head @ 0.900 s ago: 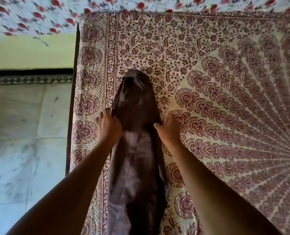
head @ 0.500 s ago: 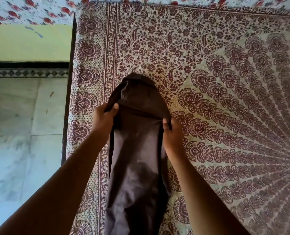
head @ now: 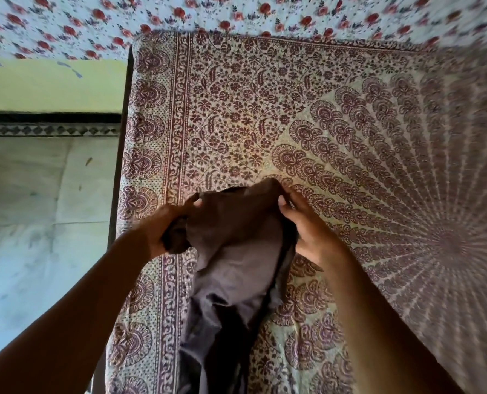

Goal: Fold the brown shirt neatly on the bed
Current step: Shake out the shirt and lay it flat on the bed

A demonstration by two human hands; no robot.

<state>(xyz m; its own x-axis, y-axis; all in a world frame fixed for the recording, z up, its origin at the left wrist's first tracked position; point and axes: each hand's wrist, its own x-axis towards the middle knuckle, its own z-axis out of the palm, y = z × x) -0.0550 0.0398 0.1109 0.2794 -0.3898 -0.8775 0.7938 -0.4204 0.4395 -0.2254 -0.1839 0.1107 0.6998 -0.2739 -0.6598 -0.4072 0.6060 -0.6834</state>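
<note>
Cloth, soft and light: the limp brown cotton shirt (head: pixel 236 251) on the patterned bedspread (head: pixel 350 137) at 6 o'clock; left hand (head: pixel 162 226) and right hand (head: pixel 304 223) pinch its far corners, likely the best hold.

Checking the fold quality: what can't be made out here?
Head view only:
- brown shirt: near end cut off by the bottom edge.
- Left hand fingertips: tucked behind the cloth.
- Right hand palm: faces away.
- Bedspread far right: motion-blurred.
</note>
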